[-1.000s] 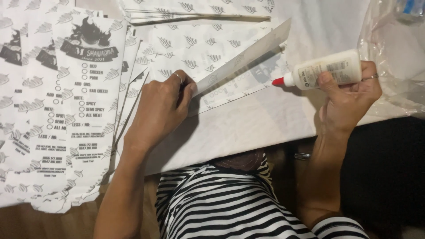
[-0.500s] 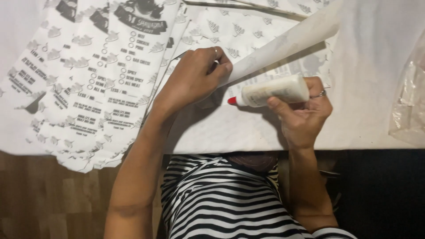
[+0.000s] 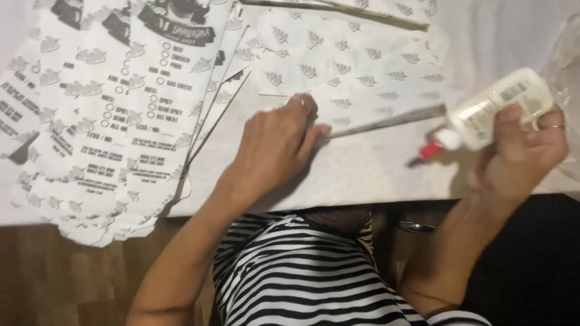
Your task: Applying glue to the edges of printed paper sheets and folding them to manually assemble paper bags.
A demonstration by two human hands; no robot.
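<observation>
The left hand (image 3: 275, 142) lies palm down, fingers curled loosely, pressing on the near edge of a flat white paper sheet printed with small grey leaf shapes (image 3: 356, 75), which lies in the middle of the white bench (image 3: 368, 175). It holds nothing. The right hand (image 3: 519, 151) is closed around a white plastic glue bottle with a red tip (image 3: 489, 111), held tilted at the right, its tip pointing down and left just above the bench, close to the sheet's near right edge. A fanned pile of printed white paper bags with grey checklists (image 3: 121, 121) lies to the left, overhanging the near bench edge.
</observation>
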